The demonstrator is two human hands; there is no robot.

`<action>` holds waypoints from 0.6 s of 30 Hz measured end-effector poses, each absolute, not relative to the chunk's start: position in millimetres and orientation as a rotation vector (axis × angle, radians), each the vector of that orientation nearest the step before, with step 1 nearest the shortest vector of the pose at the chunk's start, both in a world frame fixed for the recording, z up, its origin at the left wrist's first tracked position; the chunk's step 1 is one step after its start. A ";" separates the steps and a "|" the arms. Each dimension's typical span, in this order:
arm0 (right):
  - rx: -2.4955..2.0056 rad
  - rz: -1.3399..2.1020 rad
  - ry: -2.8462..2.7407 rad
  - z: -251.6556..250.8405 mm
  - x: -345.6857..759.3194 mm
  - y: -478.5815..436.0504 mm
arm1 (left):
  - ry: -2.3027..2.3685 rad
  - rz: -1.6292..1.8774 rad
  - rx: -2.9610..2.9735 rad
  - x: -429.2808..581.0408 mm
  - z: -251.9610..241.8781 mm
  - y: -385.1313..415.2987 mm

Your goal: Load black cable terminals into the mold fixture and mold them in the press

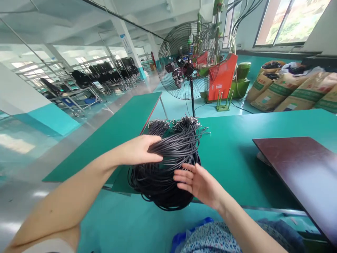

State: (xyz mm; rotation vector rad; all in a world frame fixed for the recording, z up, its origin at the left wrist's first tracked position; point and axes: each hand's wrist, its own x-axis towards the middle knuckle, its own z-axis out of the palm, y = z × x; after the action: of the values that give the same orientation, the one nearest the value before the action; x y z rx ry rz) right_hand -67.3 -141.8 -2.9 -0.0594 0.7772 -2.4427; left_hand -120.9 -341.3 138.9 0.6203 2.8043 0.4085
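- Patterned clothing (210, 239) and a blue plastic bag (190, 229) lie along the bottom edge, closest to the camera.
- Left hand (138, 151) lies over the top of a large bundle of thin black cables (163, 179), fingers together across the strands. It may be gripping them, but this angle makes that hard to tell.
- Right hand (198, 182) is open with fingers spread, right at the bundle's near side and holding nothing.
- The bundle sits on a green table (237, 168) near its front edge. Its far end splits into two clusters of small metal terminals (186, 121).
- Pulling strands apart sharply could knot them or hook the terminals together. The bundle's weight could also drag it over the nearby edge.
- The tabletop looks smooth. A dark board (302, 175) lies to the right, and a second green table (113, 123) stands to the left.
- Beyond, the bright factory room has a teal floor, a large standing fan (188, 59), an orange machine (222, 79), stacked sacks (292, 88) and racks of black cables (105, 72).
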 end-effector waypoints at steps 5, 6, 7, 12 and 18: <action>0.234 -2.728 0.724 25.9 -110.2 -152.9 | 2.748 0.223 0.719 -105.8 101.5 -338.4; 0.259 -2.729 0.777 32.6 -114.7 -152.3 | 2.777 0.235 0.704 -103.9 93.2 -338.1; 0.272 -2.719 0.832 38.2 -117.4 -151.1 | 2.793 0.254 0.695 -102.3 85.4 -337.9; 0.294 -2.614 0.952 43.3 -115.8 -143.0 | 2.718 0.245 0.637 -94.7 54.5 -335.8; 0.352 -2.566 0.964 27.4 -110.9 -133.6 | 2.686 -0.084 0.581 -91.5 43.9 -324.6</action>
State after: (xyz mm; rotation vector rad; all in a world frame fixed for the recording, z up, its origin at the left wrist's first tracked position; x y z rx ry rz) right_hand -110.9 -133.6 27.4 0.3516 0.9639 -2.5658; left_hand -91.5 -324.6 43.9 0.5810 2.6856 -0.0845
